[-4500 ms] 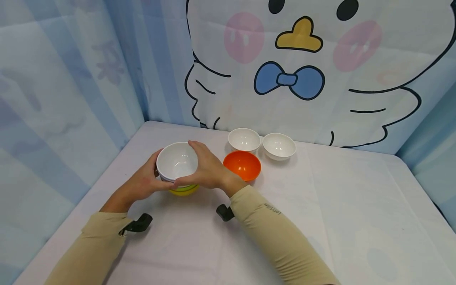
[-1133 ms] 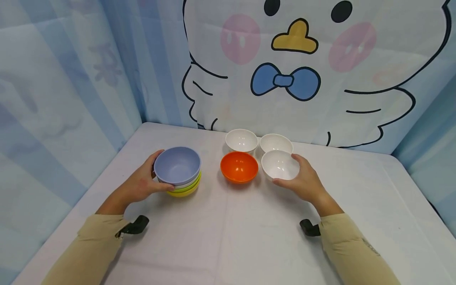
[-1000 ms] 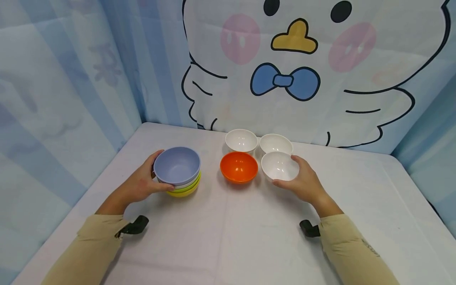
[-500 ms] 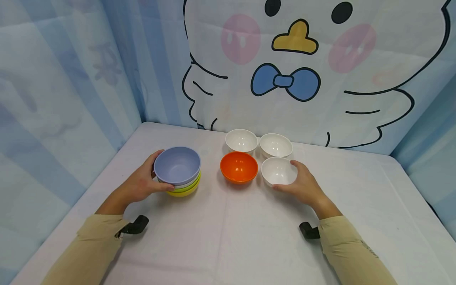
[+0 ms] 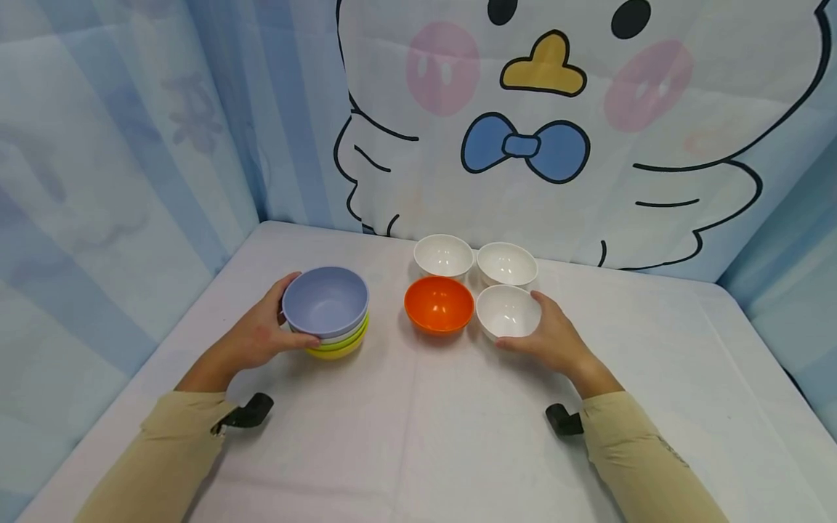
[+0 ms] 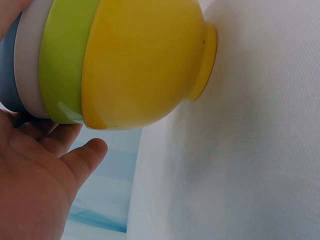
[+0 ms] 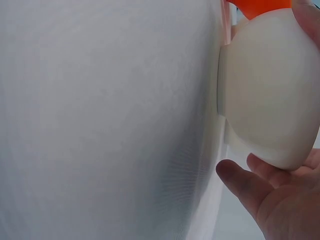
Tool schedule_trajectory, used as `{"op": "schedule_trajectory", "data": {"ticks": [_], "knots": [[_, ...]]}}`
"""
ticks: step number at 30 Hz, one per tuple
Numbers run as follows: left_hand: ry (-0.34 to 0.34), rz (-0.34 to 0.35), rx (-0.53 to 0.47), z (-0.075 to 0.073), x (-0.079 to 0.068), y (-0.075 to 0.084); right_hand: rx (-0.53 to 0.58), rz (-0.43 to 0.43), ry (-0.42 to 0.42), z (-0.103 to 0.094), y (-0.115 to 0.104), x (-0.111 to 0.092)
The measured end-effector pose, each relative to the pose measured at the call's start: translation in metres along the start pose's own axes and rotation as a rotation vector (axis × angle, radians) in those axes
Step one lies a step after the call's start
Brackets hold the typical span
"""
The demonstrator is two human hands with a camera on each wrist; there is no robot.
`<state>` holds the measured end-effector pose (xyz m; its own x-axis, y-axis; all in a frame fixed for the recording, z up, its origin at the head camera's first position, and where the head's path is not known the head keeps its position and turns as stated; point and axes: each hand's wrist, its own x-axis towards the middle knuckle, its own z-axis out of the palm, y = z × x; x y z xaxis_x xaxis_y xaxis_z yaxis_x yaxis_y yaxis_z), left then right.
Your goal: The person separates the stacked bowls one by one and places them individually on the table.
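On the left in the head view, my left hand point(image 5: 264, 330) grips the side of a nested stack of bowls, thumb in front. A lavender-blue bowl point(image 5: 325, 301) tops the stack. Below it come a white bowl point(image 6: 31, 55), a lime-green bowl point(image 6: 67, 60) and, lowest, a yellow bowl point(image 6: 145, 60) with a foot ring. My right hand point(image 5: 554, 338) holds a white bowl point(image 5: 506, 311) by its right side, thumb at the front. This bowl is upright, at or very near the cloth, right beside an orange bowl point(image 5: 439, 305).
Two more white bowls stand at the back: one white bowl point(image 5: 443, 254) behind the orange one, another white bowl point(image 5: 507, 262) behind the held one. The white-covered table point(image 5: 418, 436) meets a cartoon-printed curtain point(image 5: 523, 203) at its far edge.
The white bowl came off the stack and went right, beside the orange bowl, baring the lavender-blue one. Lately it shifted slightly nearer and left. My left hand stayed on the stack.
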<state>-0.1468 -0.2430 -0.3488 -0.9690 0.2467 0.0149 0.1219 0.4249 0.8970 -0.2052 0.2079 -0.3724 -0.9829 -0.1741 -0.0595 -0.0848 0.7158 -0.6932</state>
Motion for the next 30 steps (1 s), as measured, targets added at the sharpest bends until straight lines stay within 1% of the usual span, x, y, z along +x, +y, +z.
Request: {"op": "schedule_trajectory", "data": {"ticks": [9,19,22,27,30], "knots": [[0.003,-0.005,0.008,-0.001,0.001,0.002,0.003,-0.023,-0.003,-0.001,-0.006,0.001],[0.005,-0.005,0.006,-0.002,0.001,0.000,-0.001,-0.032,-0.022,0.001,-0.005,0.002],[0.005,-0.008,0.002,-0.001,0.001,0.000,0.011,-0.060,-0.023,0.002,-0.005,0.002],[0.005,-0.014,0.004,0.000,0.001,-0.001,0.057,-0.152,0.001,-0.001,-0.008,0.002],[0.008,-0.013,0.007,0.000,0.001,-0.001,0.013,-0.163,0.020,-0.005,-0.017,0.000]]}}
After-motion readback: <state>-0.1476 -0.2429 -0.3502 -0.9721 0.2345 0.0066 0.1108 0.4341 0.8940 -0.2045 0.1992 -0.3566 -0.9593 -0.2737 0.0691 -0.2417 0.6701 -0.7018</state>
